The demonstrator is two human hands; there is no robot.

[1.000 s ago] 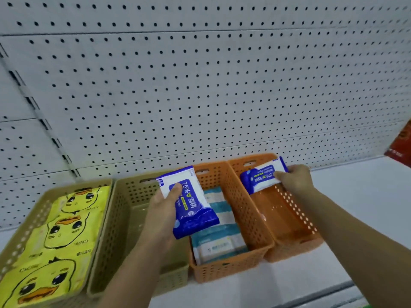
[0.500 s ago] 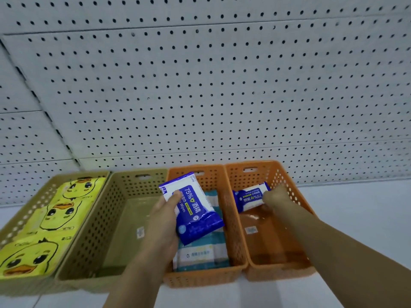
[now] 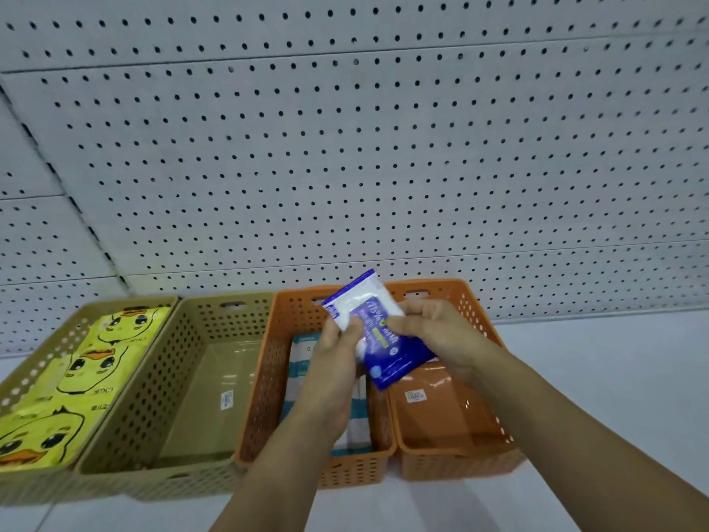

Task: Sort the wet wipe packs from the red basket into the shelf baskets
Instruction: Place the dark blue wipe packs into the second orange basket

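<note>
A: Status?
B: The placing step is in hand. One blue pack point(image 3: 395, 359) is held in the air, tilted, over the wall shared by the left orange basket point(image 3: 261, 378) and the right orange basket point(image 3: 452, 464). It is not yet set down.
A: Grips?
B: The pack's left edge is wrapped by the left hand point(image 3: 337, 359), thumb on the face. Its right side is pinched by the right hand point(image 3: 437, 332). The same pack is grasped by both.
A: Target?
B: The right orange basket, by judgement. Striped packs point(image 3: 303, 362) are laid in the left orange basket and duck packs point(image 3: 76, 370) in the far beige basket point(image 3: 30, 370), so blue is matched by neither. Only a sticker is seen on the right one's floor, and its back end is hidden by the hands.
A: Next move?
B: The pack is to be passed to one hand, likely the right, and the other grip released. It is then to be lowered flat, lengthwise, with the middle wall cleared. The red basket is not in view, so the remaining count cannot be told.
</note>
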